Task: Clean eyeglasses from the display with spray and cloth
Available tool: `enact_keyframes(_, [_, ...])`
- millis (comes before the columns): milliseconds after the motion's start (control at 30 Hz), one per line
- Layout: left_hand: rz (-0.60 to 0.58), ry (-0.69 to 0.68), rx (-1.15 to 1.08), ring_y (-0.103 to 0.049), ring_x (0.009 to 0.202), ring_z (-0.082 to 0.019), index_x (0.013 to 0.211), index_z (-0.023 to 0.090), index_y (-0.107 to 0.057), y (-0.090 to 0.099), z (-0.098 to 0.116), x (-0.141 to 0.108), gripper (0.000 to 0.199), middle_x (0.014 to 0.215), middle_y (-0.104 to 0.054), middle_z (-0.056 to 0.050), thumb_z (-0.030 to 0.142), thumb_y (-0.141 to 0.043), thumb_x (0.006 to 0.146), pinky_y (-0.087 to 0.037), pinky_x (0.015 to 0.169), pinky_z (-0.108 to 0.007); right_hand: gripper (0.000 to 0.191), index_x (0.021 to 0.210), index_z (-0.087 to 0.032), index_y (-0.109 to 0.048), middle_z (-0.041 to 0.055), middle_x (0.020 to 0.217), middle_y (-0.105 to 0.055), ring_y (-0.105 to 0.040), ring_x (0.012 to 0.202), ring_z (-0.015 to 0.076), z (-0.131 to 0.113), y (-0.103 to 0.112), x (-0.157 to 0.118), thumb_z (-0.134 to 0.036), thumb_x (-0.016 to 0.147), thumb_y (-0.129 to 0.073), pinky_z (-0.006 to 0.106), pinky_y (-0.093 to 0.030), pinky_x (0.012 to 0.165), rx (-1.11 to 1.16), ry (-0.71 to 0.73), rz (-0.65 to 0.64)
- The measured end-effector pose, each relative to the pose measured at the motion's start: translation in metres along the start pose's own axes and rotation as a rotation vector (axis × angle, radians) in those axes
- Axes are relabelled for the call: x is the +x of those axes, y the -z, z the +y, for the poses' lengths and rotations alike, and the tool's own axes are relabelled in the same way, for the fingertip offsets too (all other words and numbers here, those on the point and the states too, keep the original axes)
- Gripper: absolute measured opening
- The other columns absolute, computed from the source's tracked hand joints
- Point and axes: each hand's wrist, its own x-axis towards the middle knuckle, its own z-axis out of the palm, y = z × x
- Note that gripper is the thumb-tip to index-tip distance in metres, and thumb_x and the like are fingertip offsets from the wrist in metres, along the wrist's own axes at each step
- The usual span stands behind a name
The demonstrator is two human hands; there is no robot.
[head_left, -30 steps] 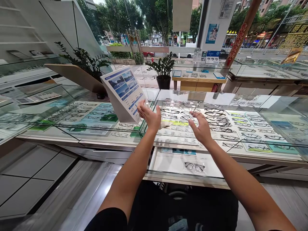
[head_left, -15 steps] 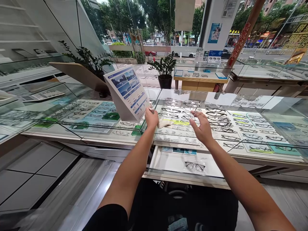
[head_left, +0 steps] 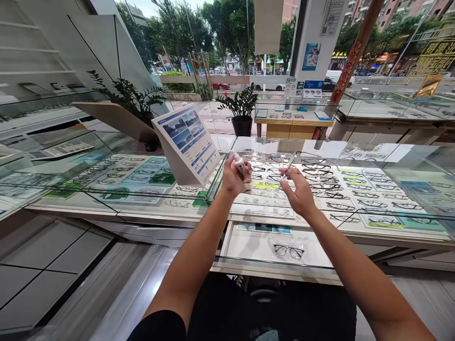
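Note:
My left hand (head_left: 233,177) is wrapped round a small white bottle (head_left: 240,164) with dark print, tilted over the glass counter. To its right, my right hand (head_left: 297,190) pinches a thin pair of glasses (head_left: 292,159) between thumb and fingers; a slim temple arm points up from the grip, and the rest is hard to make out against the frames below. A pale cloth lies partly hidden under my left hand. Rows of eyeglass frames (head_left: 322,175) lie inside the glass case beneath both hands.
A standing printed card (head_left: 188,147) is left of my left hand. An open drawer (head_left: 249,241) below holds bagged glasses (head_left: 289,251). The counter's glass edge (head_left: 273,263) runs in front of me. Behind stand a potted plant (head_left: 242,127) and another display table (head_left: 291,124).
My left hand has moved right, towards my right hand, and the bottle has tipped from upright to slanted. My right hand still holds the glasses, slightly lower. The view has shifted a little.

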Motion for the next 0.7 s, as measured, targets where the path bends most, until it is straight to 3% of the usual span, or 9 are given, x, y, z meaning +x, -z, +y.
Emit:
enact_keyframes(100, [-0.206, 0.123, -0.048, -0.043, 0.060, -0.016, 0.073, 0.025, -0.047, -0.011, 0.006, -0.011, 0.079, 0.068, -0.041, -0.001, 0.104, -0.047, 0.081, -0.024, 0.045, -0.026, 0.037, 0.135, -0.024, -0.073, 0.0123, 0.122, -0.075, -0.071, 0.116, 0.0296, -0.003, 0.000, -0.001, -0.047, 0.110, -0.059, 0.049, -0.061, 0.102, 0.083, 0.013, -0.079])
enact_keyframes(200, [-0.269, 0.176, -0.019, -0.037, 0.057, -0.015, 0.066, 0.025, -0.042, -0.017, 0.005, -0.016, 0.085, 0.065, -0.035, 0.000, 0.108, -0.037, 0.081, -0.024, 0.045, -0.027, 0.032, 0.128, -0.025, -0.074, 0.0117, 0.126, -0.076, -0.072, 0.113, 0.0276, -0.007, -0.002, -0.002, -0.047, 0.110, -0.060, 0.046, -0.063, 0.097, 0.161, 0.003, -0.162])
enact_keyframes(300, [-0.210, 0.137, 0.049, -0.048, 0.064, -0.018, 0.068, 0.024, -0.050, -0.021, -0.003, -0.016, 0.082, 0.069, -0.043, -0.003, 0.103, -0.035, 0.085, -0.041, 0.051, -0.031, 0.031, 0.123, -0.025, -0.074, 0.0111, 0.126, -0.076, -0.073, 0.111, 0.0267, -0.011, -0.002, -0.003, -0.049, 0.109, -0.061, 0.046, -0.063, 0.098, 0.233, -0.030, -0.206])
enact_keyframes(400, [-0.118, 0.028, 0.115, -0.055, 0.074, -0.017, 0.075, 0.022, -0.056, -0.026, -0.014, -0.016, 0.069, 0.080, -0.054, -0.004, 0.091, -0.055, 0.083, -0.056, 0.069, -0.034, 0.031, 0.119, -0.025, -0.074, 0.0110, 0.125, -0.076, -0.074, 0.110, 0.0269, -0.015, -0.002, -0.002, -0.052, 0.109, -0.062, 0.047, -0.062, 0.098, 0.305, -0.074, -0.247])
enact_keyframes(567, [-0.044, -0.068, 0.235, -0.060, 0.081, -0.018, 0.084, 0.023, -0.056, -0.035, -0.028, -0.018, 0.064, 0.089, -0.060, -0.004, 0.086, -0.052, 0.090, -0.058, 0.081, -0.034, 0.034, 0.119, -0.025, -0.073, 0.0118, 0.131, -0.077, -0.077, 0.111, 0.0278, -0.014, -0.005, -0.004, -0.055, 0.106, -0.065, 0.049, -0.061, 0.102, 0.431, -0.160, -0.314])
enact_keyframes(700, [-0.094, -0.084, 0.294, -0.061, 0.082, -0.018, 0.089, 0.021, -0.062, -0.037, -0.033, -0.020, 0.067, 0.098, -0.068, -0.007, 0.088, -0.060, 0.087, -0.056, 0.076, -0.032, 0.037, 0.119, -0.025, -0.074, 0.0112, 0.129, -0.077, -0.079, 0.110, 0.0277, -0.011, -0.007, -0.003, -0.057, 0.104, -0.069, 0.048, -0.060, 0.102, 0.526, -0.202, -0.322])
